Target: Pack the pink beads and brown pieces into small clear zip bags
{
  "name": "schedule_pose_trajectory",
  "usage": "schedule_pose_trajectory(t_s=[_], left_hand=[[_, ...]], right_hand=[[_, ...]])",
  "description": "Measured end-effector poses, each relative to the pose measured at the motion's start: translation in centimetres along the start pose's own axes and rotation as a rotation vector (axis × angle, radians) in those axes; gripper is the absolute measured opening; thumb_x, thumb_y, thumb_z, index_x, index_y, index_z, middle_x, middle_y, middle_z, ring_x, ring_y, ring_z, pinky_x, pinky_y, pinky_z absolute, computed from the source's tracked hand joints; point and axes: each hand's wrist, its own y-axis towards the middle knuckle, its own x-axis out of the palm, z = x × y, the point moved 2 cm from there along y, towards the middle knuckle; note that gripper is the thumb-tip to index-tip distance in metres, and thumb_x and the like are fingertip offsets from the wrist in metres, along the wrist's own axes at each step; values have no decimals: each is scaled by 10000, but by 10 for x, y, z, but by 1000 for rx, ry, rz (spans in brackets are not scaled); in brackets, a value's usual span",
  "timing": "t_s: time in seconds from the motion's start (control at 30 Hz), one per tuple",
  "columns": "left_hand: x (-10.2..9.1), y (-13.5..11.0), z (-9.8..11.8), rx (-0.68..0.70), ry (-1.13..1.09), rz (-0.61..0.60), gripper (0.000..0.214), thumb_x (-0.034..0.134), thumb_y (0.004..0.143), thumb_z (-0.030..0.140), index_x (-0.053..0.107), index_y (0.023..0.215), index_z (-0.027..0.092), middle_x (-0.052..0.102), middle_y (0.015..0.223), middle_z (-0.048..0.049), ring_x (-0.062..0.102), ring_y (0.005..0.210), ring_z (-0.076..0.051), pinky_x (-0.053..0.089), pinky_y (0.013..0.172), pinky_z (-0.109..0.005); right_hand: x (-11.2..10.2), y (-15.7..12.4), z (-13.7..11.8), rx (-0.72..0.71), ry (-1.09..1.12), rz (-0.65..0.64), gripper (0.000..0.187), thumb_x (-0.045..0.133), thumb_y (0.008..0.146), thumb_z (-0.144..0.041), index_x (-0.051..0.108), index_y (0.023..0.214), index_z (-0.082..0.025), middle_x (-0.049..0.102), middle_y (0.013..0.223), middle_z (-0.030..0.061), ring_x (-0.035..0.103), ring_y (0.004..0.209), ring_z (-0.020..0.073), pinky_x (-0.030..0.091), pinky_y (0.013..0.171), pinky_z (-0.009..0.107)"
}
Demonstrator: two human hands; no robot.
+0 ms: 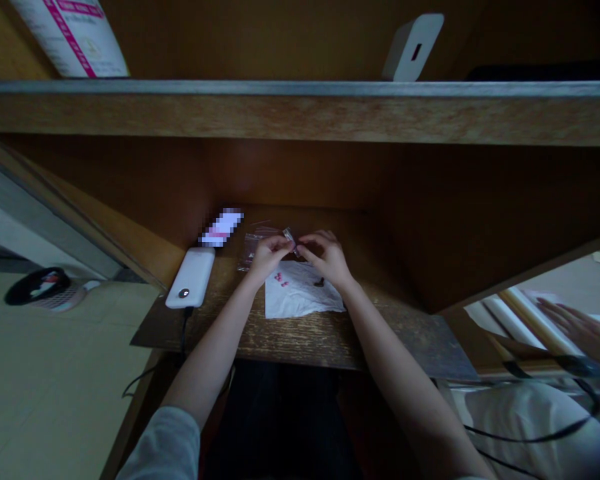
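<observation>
In front of me, my left hand (268, 257) pinches a small clear plastic bag (289, 237) between thumb and fingers. My right hand (329, 259) meets the bag from the other side, with thumb and forefinger closed at its edge. Under the hands, a crumpled white tissue (300, 305) lies on the wooden desk. Several small pink pieces (281, 279) rest on its left part. A small dark thing (319, 283) sits near its right side, close to my right wrist. More clear plastic bags (251, 248) lie just left of my left hand.
A white power bank (192, 277) with a black cable and a lit phone (222, 227) are at the left. Overhead, a shelf edge (300, 113) carries a white charger (414, 48) and a labelled container (75, 37). At right, another person's hand (575, 327) shows beyond the partition. A basket (55, 293) stands on the floor.
</observation>
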Motion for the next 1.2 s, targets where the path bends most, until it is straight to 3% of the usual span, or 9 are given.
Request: schedule_pose_trajectory(t_s=[0.17,0.5,0.63,0.8,1.03,1.2], left_hand=[[0,-3,5,-4,13,-21,203,739,650,328,634,654,154,638,677,-6,567,658,-124,437,655,-248],[1,-2,5,18,67,-81,243,718,685,368,605,620,162,602,635,8,543,622,-116,414,615,-240],[1,-2,4,41,101,-118,256,704,706,391,608,639,163,616,649,-2,554,626,-122,425,624,-248],[2,-3,4,67,144,-159,225,669,749,363,601,667,165,628,670,-6,575,645,-127,435,641,-250],[2,-2,-2,116,179,-52,134,679,734,252,599,800,169,638,711,1,607,675,-123,455,650,-235],[2,-2,-5,134,260,-39,127,657,759,260,674,841,164,708,818,-51,650,748,-158,484,668,-261]], right_hand=[[6,-1,-7,-14,31,-105,150,599,856,-326,689,919,-224,699,851,28,621,814,185,440,814,344],[11,-5,3,77,167,-228,196,563,869,-317,699,945,-199,722,908,39,644,804,176,458,713,276],[10,-5,4,108,203,-263,237,517,884,-325,697,846,-177,707,808,31,626,725,163,443,675,259],[10,-4,8,121,213,-272,237,519,863,-309,689,786,-163,690,749,29,609,684,160,433,658,257],[14,-5,14,145,164,-252,223,517,866,-305,691,800,-183,705,774,25,632,707,161,454,684,266],[14,-6,13,143,72,-205,188,530,861,-284,698,865,-202,724,853,35,655,774,178,466,732,282]])
